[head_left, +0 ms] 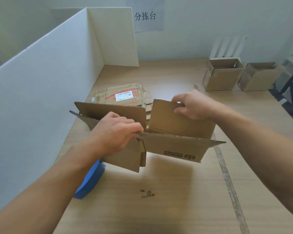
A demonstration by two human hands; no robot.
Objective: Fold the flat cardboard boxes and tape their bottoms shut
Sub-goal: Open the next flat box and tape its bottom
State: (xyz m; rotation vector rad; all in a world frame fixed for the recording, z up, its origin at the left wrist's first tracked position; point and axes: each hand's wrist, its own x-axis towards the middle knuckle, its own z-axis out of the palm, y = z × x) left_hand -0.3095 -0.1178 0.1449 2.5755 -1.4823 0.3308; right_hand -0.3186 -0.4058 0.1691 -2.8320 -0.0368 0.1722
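Left fingers (131, 126) grip box (176, 146) edge | right fingers (178, 98) pinch flap (174, 120) | wall sign (145, 16) 分拣台

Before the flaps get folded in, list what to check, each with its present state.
1. Left hand grips the box at its near edge: ok.
2. Right hand pinches the upright flap: ok.
3. Flaps folded shut: not ok, they stand open.
4. Box resting on the table: not ok, held above it.
5. Blue tape dispenser close by: ok, on the table beside the left forearm.
6. Tape left in the dispenser: cannot tell.
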